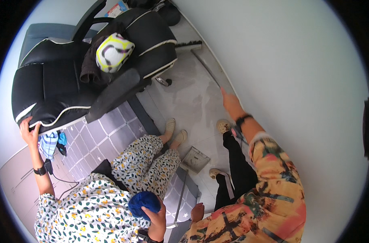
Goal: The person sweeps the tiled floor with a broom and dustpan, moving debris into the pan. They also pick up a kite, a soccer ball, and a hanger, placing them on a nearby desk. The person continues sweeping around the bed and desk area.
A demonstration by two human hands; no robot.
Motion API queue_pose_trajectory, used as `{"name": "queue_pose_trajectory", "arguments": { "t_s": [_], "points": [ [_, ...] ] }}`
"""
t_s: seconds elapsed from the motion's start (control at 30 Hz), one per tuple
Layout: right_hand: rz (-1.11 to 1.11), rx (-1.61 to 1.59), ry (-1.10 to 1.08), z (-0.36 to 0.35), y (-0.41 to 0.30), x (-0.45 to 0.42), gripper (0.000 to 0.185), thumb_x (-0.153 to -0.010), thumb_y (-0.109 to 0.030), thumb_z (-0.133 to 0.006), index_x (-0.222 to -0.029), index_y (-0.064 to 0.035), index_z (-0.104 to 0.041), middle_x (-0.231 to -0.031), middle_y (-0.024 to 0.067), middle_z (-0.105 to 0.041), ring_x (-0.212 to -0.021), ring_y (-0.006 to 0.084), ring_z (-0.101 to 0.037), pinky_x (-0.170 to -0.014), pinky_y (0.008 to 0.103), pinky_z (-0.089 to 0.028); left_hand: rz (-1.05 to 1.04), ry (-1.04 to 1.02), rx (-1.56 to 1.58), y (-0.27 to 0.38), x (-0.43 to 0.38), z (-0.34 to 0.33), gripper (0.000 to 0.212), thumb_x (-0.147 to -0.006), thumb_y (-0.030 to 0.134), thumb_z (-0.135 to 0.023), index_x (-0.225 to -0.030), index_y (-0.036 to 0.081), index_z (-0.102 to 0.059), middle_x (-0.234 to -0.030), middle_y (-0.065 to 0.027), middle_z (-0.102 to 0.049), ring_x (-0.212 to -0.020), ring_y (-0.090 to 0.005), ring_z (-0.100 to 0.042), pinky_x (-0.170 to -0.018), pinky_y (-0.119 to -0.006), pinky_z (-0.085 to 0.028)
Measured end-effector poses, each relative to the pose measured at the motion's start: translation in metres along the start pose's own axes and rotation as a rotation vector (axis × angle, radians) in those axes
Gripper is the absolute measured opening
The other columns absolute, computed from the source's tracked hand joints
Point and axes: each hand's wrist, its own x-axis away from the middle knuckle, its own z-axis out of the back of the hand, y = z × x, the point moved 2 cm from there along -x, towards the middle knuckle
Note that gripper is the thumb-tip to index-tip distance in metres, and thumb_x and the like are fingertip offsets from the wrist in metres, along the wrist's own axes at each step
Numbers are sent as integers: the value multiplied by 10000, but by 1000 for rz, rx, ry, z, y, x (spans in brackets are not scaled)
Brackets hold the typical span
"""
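Observation:
My left hand point(30, 133) holds the top edge of the backrest of a black office chair point(60, 79) with white piping. A strap with a small cabled device sits on that wrist. My right hand point(155, 214) grips a bunched blue plush cloth point(145, 205) in front of my patterned shirt. On the chair rest a white ball point(114, 53) with yellow and dark markings and, under it, a dark garment point(91, 66). The chair's armrest point(114, 92) points towards the middle of the view.
To my right another person point(257, 194) holds a broom point(207, 68) near the wall point(287, 76). A long-handled dustpan point(196, 159) with debris lies between our feet. A bed point(111, 127) with a checked cover is under the chair. Clothes point(49, 144) lie at left by drawers point(17, 188).

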Motion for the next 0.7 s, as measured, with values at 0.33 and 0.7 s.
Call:
{"name": "queue_pose_trajectory", "arguments": {
  "t_s": [0.33, 0.7],
  "points": [
    [28, 70, -66, -101, 87, 158, 554, -805, -98, -498, -1338, -87, -347, -789, 255, -600, -746, 420, -580, -656, 494, -466, 91, -103, -20, 10, 8, 6, 602, -618, 122, -833, -1103, -65, -529, -1008, -126, -601, -899, -176, -576, -812, -287, -479],
    [-76, 67, -167, -75, 52, 413, 551, -784, -30, -478, -1324, -121, -415, -752, 243, -594, -708, 405, -581, -627, 482, -464, 440, -134, 147, -7, 12, 3, 447, -722, 138, -761, -1072, -40, -547, -965, -132, -624, -844, -201, -604, -772, -294, -508]
  ]
}}
